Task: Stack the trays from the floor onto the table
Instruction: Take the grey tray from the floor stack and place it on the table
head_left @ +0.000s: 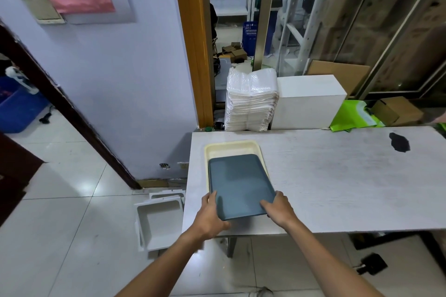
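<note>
Gripping near corners of blue tray point(239, 183) with left hand point(210, 217) and right hand point(277, 210), long axis pointing away, atop cream tray point(229, 149).

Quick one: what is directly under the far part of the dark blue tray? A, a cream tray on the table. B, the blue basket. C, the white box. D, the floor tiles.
A: the blue tray, held at its near end by the left hand and right hand, overlaps the cream tray on the table.
</note>
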Motion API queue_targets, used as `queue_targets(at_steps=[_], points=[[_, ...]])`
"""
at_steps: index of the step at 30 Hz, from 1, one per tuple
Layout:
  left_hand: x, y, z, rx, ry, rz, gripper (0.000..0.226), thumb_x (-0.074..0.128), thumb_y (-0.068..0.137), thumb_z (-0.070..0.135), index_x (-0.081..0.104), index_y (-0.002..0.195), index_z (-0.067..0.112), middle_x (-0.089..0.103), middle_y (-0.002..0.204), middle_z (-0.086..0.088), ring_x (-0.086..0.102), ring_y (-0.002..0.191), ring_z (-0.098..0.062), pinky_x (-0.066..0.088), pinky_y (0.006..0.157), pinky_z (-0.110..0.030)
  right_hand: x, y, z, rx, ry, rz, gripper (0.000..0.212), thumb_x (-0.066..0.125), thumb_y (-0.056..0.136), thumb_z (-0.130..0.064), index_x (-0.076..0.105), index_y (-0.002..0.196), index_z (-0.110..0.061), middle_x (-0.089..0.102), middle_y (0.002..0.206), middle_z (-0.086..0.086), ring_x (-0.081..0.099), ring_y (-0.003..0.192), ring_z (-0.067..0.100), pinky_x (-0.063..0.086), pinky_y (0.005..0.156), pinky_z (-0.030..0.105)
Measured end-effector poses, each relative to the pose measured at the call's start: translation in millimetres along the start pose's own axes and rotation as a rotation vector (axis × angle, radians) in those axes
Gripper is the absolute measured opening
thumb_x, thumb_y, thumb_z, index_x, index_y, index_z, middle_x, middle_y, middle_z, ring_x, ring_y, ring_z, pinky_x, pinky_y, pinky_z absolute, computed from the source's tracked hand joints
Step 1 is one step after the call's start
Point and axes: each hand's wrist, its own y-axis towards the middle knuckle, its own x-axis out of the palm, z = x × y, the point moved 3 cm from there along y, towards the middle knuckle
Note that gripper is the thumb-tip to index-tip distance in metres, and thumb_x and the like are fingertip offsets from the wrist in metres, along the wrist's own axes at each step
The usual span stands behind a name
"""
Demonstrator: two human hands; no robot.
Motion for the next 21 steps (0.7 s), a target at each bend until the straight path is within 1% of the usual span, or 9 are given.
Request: queue_targets(at_steps=[2, 4, 6, 9, 14, 19, 21], points=[[-3, 7, 0, -0.002, 0.032, 0.029, 0.105, 0.084, 0.074, 0.022, 0.016, 0.154, 0.023, 0.022, 0.152, 0.0, 0.042, 0.133, -0.024, 0.038, 0.111, -0.033, -2, 0, -6, -0.015, -0.013, -0.008, 0.072, 0.061, 0.076, -0.049, 0.043, 0.134, -0.011, 0.051, 0.124, 0.007, 0.061, 0.105, 0.027, 0.054, 0.092, 0.042], [-6, 13, 1, -0.017, 0.044, 0.05, 0.105, 0.084, 0.075, 0.022, 0.017, 0.155, 0.023, 0.026, 0.152, -0.002, 0.043, 0.133, -0.025, 0.038, 0.112, -0.036, -3, 0, -12, -0.031, -0.031, -0.013, 0.071, 0.065, 0.082, -0.045, 0.039, 0.14, -0.012, 0.045, 0.127, 0.006, 0.057, 0.109, 0.027, 0.051, 0.092, 0.037], [-7, 18, 1, -0.031, 0.061, 0.06, 0.102, 0.083, 0.076, 0.022, 0.018, 0.154, 0.023, 0.03, 0.15, -0.004, 0.043, 0.133, -0.026, 0.04, 0.112, -0.039, -4, 3, -15, -0.048, -0.052, -0.022, 0.073, 0.066, 0.085, -0.043, 0.034, 0.144, -0.013, 0.041, 0.129, 0.006, 0.056, 0.111, 0.026, 0.048, 0.09, 0.033], [-6, 23, 3, -0.027, 0.089, 0.068, 0.1, 0.083, 0.077, 0.024, 0.018, 0.153, 0.025, 0.033, 0.15, -0.003, 0.044, 0.133, -0.026, 0.044, 0.109, -0.042, -5, 9, -16, -0.059, -0.064, -0.023, 0.076, 0.067, 0.085, -0.041, 0.031, 0.146, -0.014, 0.04, 0.13, 0.006, 0.056, 0.11, 0.026, 0.048, 0.089, 0.032], [-7, 30, 0, -0.021, 0.117, 0.095, 0.101, 0.083, 0.074, 0.032, 0.019, 0.152, 0.027, 0.037, 0.148, 0.001, 0.045, 0.131, -0.024, 0.047, 0.107, -0.043, -8, 19, -17, -0.05, -0.066, -0.018, 0.071, 0.064, 0.088, -0.037, 0.032, 0.148, -0.015, 0.042, 0.131, 0.007, 0.055, 0.109, 0.026, 0.049, 0.091, 0.034], [-7, 36, -5, -0.025, 0.179, 0.103, 0.101, 0.083, 0.072, 0.039, 0.02, 0.15, 0.026, 0.04, 0.147, 0.001, 0.043, 0.13, -0.022, 0.047, 0.106, -0.04, -10, 25, -16, -0.035, -0.074, -0.013, 0.068, 0.061, 0.091, -0.033, 0.032, 0.15, -0.016, 0.04, 0.137, 0.01, 0.055, 0.117, 0.03, 0.048, 0.093, 0.034], [-5, 37, -9, -0.019, 0.219, 0.108, 0.1, 0.082, 0.073, 0.039, 0.02, 0.15, 0.024, 0.04, 0.148, 0.001, 0.042, 0.13, -0.022, 0.045, 0.106, -0.038, -8, 25, -13, -0.023, -0.091, -0.034, 0.069, 0.062, 0.091, -0.032, 0.032, 0.15, -0.015, 0.039, 0.138, 0.01, 0.055, 0.118, 0.03, 0.047, 0.091, 0.032]])
